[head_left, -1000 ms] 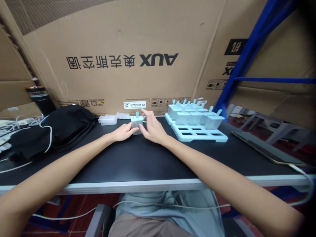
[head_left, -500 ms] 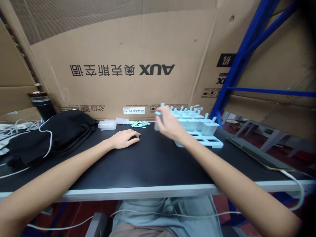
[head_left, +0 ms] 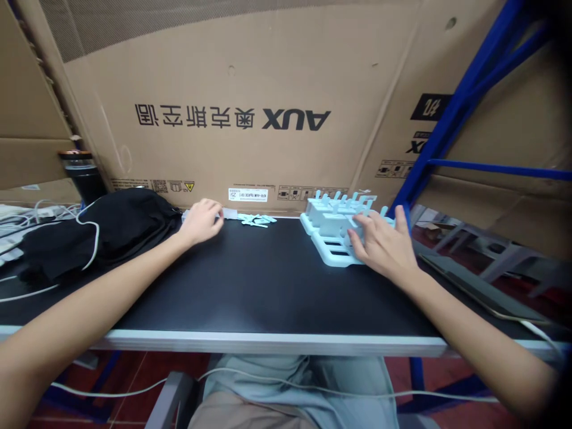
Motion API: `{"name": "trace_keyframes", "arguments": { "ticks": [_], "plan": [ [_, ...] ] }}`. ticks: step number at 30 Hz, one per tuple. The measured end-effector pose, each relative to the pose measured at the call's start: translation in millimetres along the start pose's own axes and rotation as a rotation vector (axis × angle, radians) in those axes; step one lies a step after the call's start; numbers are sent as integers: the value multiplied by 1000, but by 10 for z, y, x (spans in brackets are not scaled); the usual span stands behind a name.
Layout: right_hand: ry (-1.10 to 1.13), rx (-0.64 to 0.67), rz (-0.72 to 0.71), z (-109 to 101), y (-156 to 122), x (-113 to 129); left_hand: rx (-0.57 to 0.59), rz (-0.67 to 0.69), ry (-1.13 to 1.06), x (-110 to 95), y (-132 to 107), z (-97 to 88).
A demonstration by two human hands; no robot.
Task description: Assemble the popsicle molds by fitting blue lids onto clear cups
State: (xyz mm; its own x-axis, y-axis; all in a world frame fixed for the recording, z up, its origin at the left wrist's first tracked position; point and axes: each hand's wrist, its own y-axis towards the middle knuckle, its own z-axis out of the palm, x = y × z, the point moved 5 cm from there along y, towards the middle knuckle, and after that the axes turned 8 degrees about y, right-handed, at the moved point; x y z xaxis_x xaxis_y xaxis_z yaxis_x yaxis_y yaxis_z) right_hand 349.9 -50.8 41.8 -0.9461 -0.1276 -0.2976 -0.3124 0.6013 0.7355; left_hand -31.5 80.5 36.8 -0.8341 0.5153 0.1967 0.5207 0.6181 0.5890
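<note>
My right hand (head_left: pixel 386 245) is at the front right of a pale blue ice pop mold rack (head_left: pixel 337 260). Its thumb and forefinger are bent around an ice pop mold (head_left: pixel 351 228), which the fingers partly hide; another finger sticks up. Several molds with upright stick handles (head_left: pixel 337 202) stand in the rack's back rows. On the left, my left hand (head_left: pixel 202 221) hovers at the translucent mold cups (head_left: pixel 230 213), thumb apart from its curled fingers, and nothing shows in its grip. Beside them lies a small pile of blue sticks (head_left: pixel 255 220).
A large cardboard box (head_left: pixel 232 155) walls off the back of the black table (head_left: pixel 268 286). Left are a black bag (head_left: pixel 129 229), white cables (head_left: pixel 42 217) and a dark bottle (head_left: pixel 84 176). A tablet (head_left: pixel 482 286) lies right, near a blue metal frame (head_left: pixel 447 119).
My right hand has carried the mold rightward to the rack's front. My left hand has lifted off the table and moved left to the translucent cups. The view has shifted slightly.
</note>
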Motion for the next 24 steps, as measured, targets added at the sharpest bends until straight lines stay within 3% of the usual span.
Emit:
{"name": "trace_keyframes", "arguments": {
  "ticks": [4, 9, 14, 20, 24],
  "plan": [
    [9, -6, 35, 0, -9, -24, -46, -352, 74, 390, -100, 46],
    [71, -19, 149, 28, -56, -157, 85, -603, -56, 566, -229, 258],
    [139, -36, 249, 68, -93, -268, 179, -595, -131, 537, -226, 339],
    [155, -9, 190, 87, -82, -222, 240, -472, -82, 378, -199, 308],
    [130, 12, 203, 83, -87, -220, 258, -459, -56, 339, -188, 296]
  ]
}}
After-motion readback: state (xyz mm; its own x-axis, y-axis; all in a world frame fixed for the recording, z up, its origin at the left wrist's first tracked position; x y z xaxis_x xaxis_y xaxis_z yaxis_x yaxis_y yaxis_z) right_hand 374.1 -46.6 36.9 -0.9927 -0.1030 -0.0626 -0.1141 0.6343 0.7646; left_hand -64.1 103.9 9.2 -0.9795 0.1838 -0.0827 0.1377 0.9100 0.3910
